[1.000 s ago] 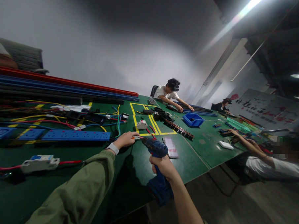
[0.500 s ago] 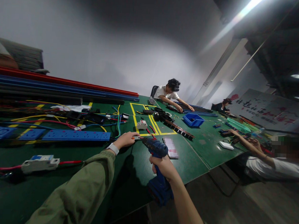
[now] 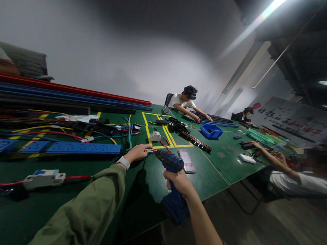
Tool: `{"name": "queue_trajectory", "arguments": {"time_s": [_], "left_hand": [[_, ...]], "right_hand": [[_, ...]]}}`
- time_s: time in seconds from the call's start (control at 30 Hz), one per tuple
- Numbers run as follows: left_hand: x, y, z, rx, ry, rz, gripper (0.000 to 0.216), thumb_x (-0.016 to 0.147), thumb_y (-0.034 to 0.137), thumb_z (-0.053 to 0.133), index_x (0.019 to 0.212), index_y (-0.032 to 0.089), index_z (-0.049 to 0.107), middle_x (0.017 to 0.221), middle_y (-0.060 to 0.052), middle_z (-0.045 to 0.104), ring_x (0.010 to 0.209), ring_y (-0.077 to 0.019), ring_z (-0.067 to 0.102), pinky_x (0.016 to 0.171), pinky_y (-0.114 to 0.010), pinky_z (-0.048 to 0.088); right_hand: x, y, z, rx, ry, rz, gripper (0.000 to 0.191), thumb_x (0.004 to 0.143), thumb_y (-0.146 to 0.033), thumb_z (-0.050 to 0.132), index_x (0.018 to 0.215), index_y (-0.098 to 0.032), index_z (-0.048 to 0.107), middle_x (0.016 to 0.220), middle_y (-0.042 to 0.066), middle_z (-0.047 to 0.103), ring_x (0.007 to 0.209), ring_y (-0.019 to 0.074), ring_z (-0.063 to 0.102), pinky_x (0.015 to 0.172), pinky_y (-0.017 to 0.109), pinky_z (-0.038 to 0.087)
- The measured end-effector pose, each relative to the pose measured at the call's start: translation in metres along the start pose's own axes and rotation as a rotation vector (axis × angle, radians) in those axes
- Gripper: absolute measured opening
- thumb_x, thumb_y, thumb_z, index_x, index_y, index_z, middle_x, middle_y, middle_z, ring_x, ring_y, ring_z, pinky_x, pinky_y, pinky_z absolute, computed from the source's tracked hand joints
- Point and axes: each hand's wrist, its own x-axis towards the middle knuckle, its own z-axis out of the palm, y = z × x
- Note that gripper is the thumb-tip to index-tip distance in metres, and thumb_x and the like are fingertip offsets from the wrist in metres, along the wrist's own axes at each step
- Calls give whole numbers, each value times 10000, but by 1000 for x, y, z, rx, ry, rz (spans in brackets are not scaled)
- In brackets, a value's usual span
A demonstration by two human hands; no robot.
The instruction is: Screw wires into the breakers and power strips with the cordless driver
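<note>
My right hand (image 3: 178,181) is wrapped round the grip of a blue cordless drill (image 3: 170,161), whose battery base hangs near the table's front edge. The drill's nose points left, its bit reaching to a small white part with an orange mark (image 3: 149,150). My left hand (image 3: 136,152) pinches that part close to the tabletop; its exact kind is too small to make out. Just beyond it lie a white circuit breaker (image 3: 155,136) and short red wires (image 3: 166,141). Another white circuit breaker (image 3: 44,179) with red wires rests left of my left forearm.
Blue socket strips (image 3: 82,148) and coloured wires (image 3: 71,133) cover the left side, with long red and blue rails (image 3: 99,95) behind. A phone (image 3: 186,161), a blue bin (image 3: 211,131) and a black slotted strip (image 3: 196,141) lie to the right. Co-workers (image 3: 180,100) sit round the table.
</note>
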Motion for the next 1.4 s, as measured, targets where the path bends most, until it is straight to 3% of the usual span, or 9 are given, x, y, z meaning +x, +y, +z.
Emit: {"name": "queue_trajectory", "arguments": {"time_s": [0.6, 1.1, 1.4], "left_hand": [[-13, 21, -15, -17, 5, -33, 550, 757, 184, 540, 1282, 294, 657, 1258, -15, 700, 1142, -245, 648, 992, -293, 468], [-1, 1, -2, -14, -12, -23, 587, 726, 176, 533, 1289, 301, 645, 1272, -30, 690, 1114, -231, 651, 971, -288, 465], [-1, -1, 2, -14, -4, -17, 577, 737, 175, 528, 1287, 304, 647, 1273, -27, 690, 1121, -233, 648, 981, -293, 458]], "right_hand": [[-5, -5, 4, -15, 41, 7, 290, 681, -193, 576, 969, -178, 552, 557, -82, 491, 386, 105, 482, 401, 230, 354], [-2, -5, 2, -15, 15, 12, 248, 663, -209, 595, 905, -181, 551, 584, -66, 526, 388, 103, 484, 405, 236, 355], [-4, -5, 2, -29, 14, 13, 195, 668, -196, 587, 856, -201, 532, 514, -86, 449, 381, 109, 462, 414, 241, 362]]}}
